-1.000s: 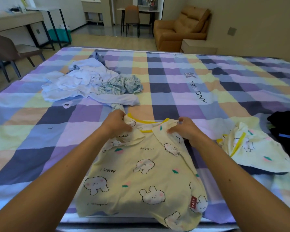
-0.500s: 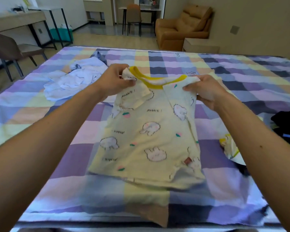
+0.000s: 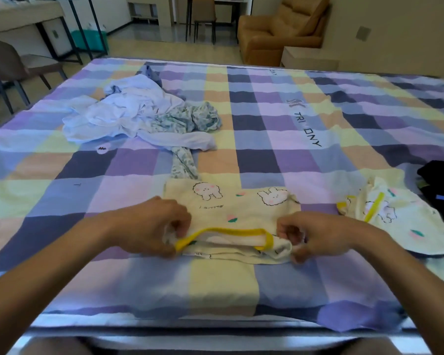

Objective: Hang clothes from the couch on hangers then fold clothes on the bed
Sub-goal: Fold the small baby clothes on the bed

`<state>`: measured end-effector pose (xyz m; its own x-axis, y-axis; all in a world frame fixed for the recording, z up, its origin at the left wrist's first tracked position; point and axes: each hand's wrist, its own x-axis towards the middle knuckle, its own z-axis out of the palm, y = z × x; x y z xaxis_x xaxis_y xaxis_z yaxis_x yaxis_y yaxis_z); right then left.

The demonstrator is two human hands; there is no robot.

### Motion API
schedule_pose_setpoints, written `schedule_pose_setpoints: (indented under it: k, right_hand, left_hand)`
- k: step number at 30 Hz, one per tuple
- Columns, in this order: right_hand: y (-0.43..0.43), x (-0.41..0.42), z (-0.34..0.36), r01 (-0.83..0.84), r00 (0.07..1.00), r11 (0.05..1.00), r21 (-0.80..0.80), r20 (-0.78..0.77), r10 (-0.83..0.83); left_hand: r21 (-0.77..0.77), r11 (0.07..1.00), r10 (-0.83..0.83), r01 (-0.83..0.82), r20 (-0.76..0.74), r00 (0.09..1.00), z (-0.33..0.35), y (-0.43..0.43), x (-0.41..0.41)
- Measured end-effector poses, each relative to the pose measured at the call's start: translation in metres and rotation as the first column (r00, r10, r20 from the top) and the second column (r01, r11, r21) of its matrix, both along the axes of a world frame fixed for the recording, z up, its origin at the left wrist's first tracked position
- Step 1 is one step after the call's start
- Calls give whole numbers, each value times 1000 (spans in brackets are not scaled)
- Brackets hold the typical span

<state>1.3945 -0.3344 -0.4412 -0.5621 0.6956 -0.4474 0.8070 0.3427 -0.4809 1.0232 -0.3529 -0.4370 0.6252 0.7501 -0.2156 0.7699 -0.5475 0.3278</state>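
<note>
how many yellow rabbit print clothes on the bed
2. One rabbit-print top in front, held by left hand and right hand; one rabbit-print piece to its right. The pile may hide more.

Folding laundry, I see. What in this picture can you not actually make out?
Head view only:
Dark garment: cut off by the right edge; its kind is unclear.
Most fingertips of the left hand and right hand: curled into the near edge of the rabbit shirt, hidden by fabric.
Floral garment: partly buried under the white clothes pile.
Shirt's lower layers: covered by the top fold.
</note>
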Motion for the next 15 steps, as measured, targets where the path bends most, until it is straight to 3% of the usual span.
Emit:
schedule_pose_setpoints:
  k: [1,3,5,7,9,11,13,15]
  right_hand:
    - [-2,1,7,6,998,998,-67,66,-2]
    - [1,-4,22,69,996,998,8,62,-69]
    - [9,-17,24,236,971,929,286,-117,-210]
    - [13,-40,10,382,906,788,484,-366,-214]
    - [11,-59,-17,334,933,795,506,-299,-201]
    - [4,-68,-45,252,965,853,457,-49,-259]
    - [-4,-66,-62,289,931,854,433,80,-355]
    - [-10,-58,-65,377,878,810,449,103,-467]
  left_hand:
    - [-69,998,-5,3,-30,1000,6,-2,2]
    - [-39,999,15,-9,147,989,19,-1,13]
    - [181,979,31,-98,338,941,23,5,33]
    - [333,928,28,-168,388,921,11,10,56]
    - [336,927,89,-165,230,969,-16,9,74]
    - [270,946,194,-179,-29,981,-44,4,81]
    - [270,936,256,-225,-87,963,-62,2,77]
    - [286,918,308,-273,-83,948,-69,2,71]
